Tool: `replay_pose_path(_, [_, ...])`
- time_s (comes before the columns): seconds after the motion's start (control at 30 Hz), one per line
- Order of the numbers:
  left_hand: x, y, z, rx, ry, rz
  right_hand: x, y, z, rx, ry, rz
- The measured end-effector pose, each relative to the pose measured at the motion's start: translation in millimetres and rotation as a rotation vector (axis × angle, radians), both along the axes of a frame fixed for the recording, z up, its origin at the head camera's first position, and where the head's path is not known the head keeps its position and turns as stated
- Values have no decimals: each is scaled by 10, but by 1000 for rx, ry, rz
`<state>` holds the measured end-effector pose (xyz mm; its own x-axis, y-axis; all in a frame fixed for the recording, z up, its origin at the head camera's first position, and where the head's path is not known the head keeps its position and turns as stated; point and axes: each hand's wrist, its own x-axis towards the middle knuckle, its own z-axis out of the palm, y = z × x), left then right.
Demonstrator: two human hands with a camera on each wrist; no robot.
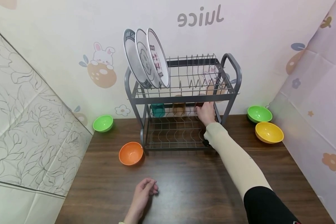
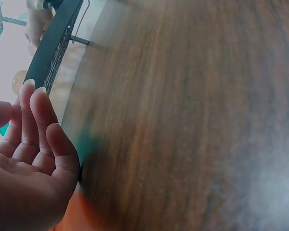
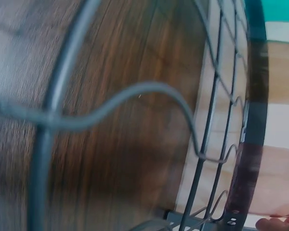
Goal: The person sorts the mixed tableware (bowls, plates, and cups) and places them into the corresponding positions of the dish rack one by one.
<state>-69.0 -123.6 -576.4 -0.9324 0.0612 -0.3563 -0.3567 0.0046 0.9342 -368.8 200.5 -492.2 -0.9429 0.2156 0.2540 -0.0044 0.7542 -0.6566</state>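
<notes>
My right hand point(image 1: 206, 113) reaches into the lower tier of a dark dish rack point(image 1: 182, 99) and grips a reddish see-through cup point(image 1: 199, 105) at the right end of a row. In the right wrist view the fingertips point(image 3: 278, 224) lie at the side of that cup point(image 3: 269, 179). Left of it on the same tier are an amber cup point(image 1: 179, 109) and a teal cup point(image 1: 158, 110). My left hand point(image 1: 144, 190) is low over the table in front, fingers loosely bent around nothing; the left wrist view shows its bare palm point(image 2: 29, 168).
Three plates point(image 1: 158, 59) stand upright at the left of the upper tier. An orange bowl point(image 1: 131, 153) and a green bowl point(image 1: 103, 123) are left of the rack. Another green bowl point(image 1: 259, 114) and a yellow bowl point(image 1: 269, 132) sit at the right, near the walls.
</notes>
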Motion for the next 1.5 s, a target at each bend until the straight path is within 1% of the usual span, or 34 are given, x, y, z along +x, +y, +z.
replay_pose_path(0.1, [1,9,22,-1,17,5,40,-11,25,-18,22,10])
replay_pose_path(0.27, [2,-1,43,-10,45,9,111,-45,89,-24,31,7])
replay_pose_path(0.47, [-31,-60,87,-44,51,25,217,-74,170,-18,79,0])
replay_pose_path(0.6, [-76,-162,110,-97,43,68,332,-90,228,-25,106,0])
replay_pose_path(0.7, [-111,-279,134,-140,43,112,420,-99,268,-37,127,10])
replay_pose_path(0.83, [-161,-461,173,-170,89,188,507,-100,337,-51,183,43])
replay_pose_path(0.93, [-193,-597,208,-224,131,229,576,-96,401,-70,212,64])
replay_pose_path(1.0, [-206,-675,237,-276,148,242,626,-91,437,-80,221,76])
replay_pose_path(1.13, [-232,-765,281,-367,169,242,738,-85,507,-88,242,98])
replay_pose_path(1.27, [-250,-785,296,-448,185,234,892,-76,542,-88,259,119])
replay_pose_path(1.33, [-255,-788,284,-514,230,235,998,-72,557,-91,264,124])
replay_pose_path(1.4, [-255,-788,274,-605,308,240,1119,-63,574,-101,265,128])
replay_pose_path(1.43, [-257,-788,262,-659,360,246,1177,-57,577,-108,261,130])
replay_pose_path(1.5, [-269,-785,235,-789,493,259,1284,-38,571,-120,255,130])
